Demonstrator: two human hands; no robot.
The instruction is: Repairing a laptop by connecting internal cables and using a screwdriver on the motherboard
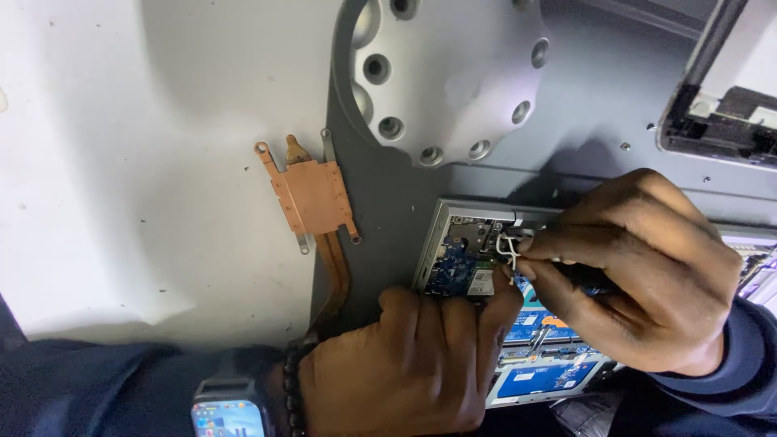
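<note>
An opened laptop base [437,243] with blue circuit boards lies at the lower middle. My right hand [639,267] pinches a thin tool whose tip meets thin white wires [508,249] near the laptop's upper left corner. My left hand [413,364] rests on the laptop's near side, its index finger stretched up to the spot next to the white wires. A smartwatch [231,414] and a dark bead bracelet [293,388] sit on my left wrist.
A copper heat sink with its pipe [312,198] lies on the white table [121,162] to the left. A round silver perforated plate [445,73] sits on a grey mat [599,97] behind. Another opened device [720,105] is at the top right.
</note>
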